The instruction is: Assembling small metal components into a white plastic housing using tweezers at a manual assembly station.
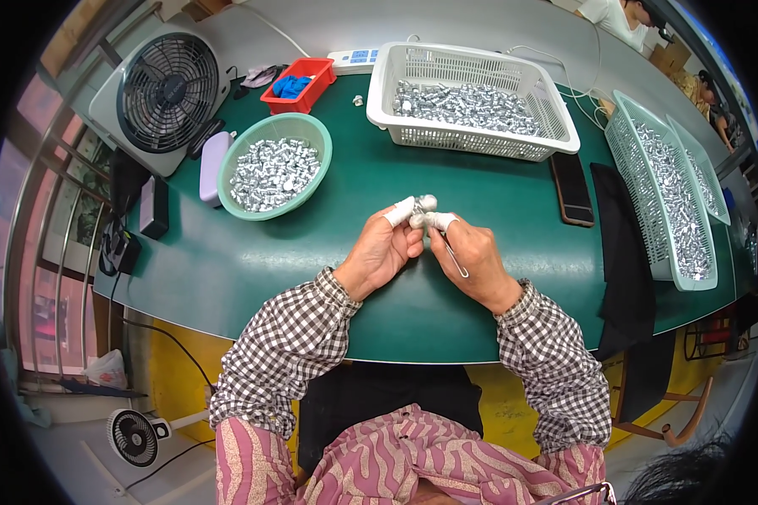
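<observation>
A green table (227, 269) carries a white basket (564, 135) and a teal bowl (227, 168), both heaped with silver metal parts. Above the table's middle, the left hand (383, 257) and right hand (476, 261) meet, taped fingertips pinching one small silver part (423, 204); the right also grips a thin metal tool (455, 257).

Both hands meet over green table (227, 269): left hand (381, 257) and right hand (473, 263) pinch a small silver part (421, 207) with taped fingertips (400, 211). Right also holds thin metal tool (455, 257). Green bowl (242, 151) of silver parts sits left, white basket (564, 126) beyond.
</observation>
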A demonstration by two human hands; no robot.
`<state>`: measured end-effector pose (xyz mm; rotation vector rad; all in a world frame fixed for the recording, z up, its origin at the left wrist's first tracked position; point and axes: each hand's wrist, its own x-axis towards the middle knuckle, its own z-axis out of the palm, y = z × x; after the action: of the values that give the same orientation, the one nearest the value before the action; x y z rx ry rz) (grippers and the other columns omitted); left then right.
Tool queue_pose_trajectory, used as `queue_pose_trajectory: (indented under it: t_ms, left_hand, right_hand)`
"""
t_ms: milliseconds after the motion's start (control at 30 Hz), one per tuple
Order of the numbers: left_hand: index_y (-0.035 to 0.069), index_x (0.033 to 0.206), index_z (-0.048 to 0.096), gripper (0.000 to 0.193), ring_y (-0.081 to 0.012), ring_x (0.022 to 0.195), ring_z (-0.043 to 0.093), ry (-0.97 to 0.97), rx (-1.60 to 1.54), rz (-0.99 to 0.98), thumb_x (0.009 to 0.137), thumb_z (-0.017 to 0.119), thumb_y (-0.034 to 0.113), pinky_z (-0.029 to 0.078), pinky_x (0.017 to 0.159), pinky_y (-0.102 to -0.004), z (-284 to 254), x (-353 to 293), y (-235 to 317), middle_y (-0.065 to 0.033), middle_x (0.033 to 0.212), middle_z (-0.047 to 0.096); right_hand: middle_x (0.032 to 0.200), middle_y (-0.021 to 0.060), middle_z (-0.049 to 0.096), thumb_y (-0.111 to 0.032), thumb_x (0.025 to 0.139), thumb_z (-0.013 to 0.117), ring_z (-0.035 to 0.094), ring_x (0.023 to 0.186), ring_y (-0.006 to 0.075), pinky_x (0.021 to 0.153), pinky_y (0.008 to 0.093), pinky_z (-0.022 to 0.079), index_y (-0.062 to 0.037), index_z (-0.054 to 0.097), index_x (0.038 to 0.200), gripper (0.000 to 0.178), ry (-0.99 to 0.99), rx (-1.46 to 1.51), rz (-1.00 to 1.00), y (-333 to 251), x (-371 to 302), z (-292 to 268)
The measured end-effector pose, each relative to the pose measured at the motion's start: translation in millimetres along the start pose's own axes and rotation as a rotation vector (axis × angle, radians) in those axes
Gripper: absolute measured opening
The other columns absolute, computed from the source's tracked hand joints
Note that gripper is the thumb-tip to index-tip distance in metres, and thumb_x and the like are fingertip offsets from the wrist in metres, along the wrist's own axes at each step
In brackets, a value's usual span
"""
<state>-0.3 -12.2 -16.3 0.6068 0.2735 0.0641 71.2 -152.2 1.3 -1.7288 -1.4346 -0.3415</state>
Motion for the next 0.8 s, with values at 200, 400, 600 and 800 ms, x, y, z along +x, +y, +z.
queue_pose_trajectory:
  t_ms: [200, 400, 600, 800]
  left_hand:
    - [-0.001, 0.108, 0.051, 0.027, -0.0096, 0.061, 0.044, 0.037, -0.050, 0.108, 0.094, 0.042, 0.019, 0.038, 0.053, -0.0235, -17, 7, 10, -0.0010, 0.074, 0.049]
    - [0.000, 0.109, 0.051, 0.026, -0.0103, 0.062, 0.044, 0.025, -0.033, 0.072, 0.094, 0.042, 0.018, 0.038, 0.054, -0.0239, -19, 9, 10, -0.0008, 0.075, 0.049]
    - [0.000, 0.111, 0.051, 0.026, -0.0102, 0.063, 0.045, 0.049, -0.028, 0.082, 0.094, 0.041, 0.018, 0.038, 0.055, -0.0241, -18, 10, 8, -0.0011, 0.076, 0.050]
    - [0.000, 0.114, 0.050, 0.027, -0.0107, 0.066, 0.048, 0.023, -0.008, 0.077, 0.093, 0.045, 0.016, 0.042, 0.058, -0.0250, -10, 6, 11, -0.0037, 0.082, 0.053]
  right_hand:
    - [0.076, 0.0116, 0.062, 0.007, 0.078, 0.056, 0.062, 0.060, 0.0202, 0.050, 0.0271, 0.048, 0.0038, 0.056, 0.091, 0.014, 0.070, 0.074, 0.001, -5, -4, -1]
    - [0.081, 0.0108, 0.063, 0.005, 0.079, 0.057, 0.061, 0.061, 0.0156, 0.050, 0.0243, 0.047, 0.0031, 0.057, 0.094, 0.015, 0.140, 0.114, 0.093, 0, -3, -1]
    - [0.086, 0.0094, 0.061, 0.004, 0.082, 0.055, 0.057, 0.058, 0.0121, 0.049, 0.0226, 0.046, 0.0017, 0.057, 0.098, 0.017, 0.097, 0.210, 0.154, 1, -2, -5]
    - [0.089, 0.0078, 0.061, 0.002, 0.083, 0.054, 0.055, 0.058, 0.0102, 0.049, 0.0215, 0.045, 0.0014, 0.057, 0.101, 0.018, 0.083, 0.250, 0.249, -1, -2, -6]
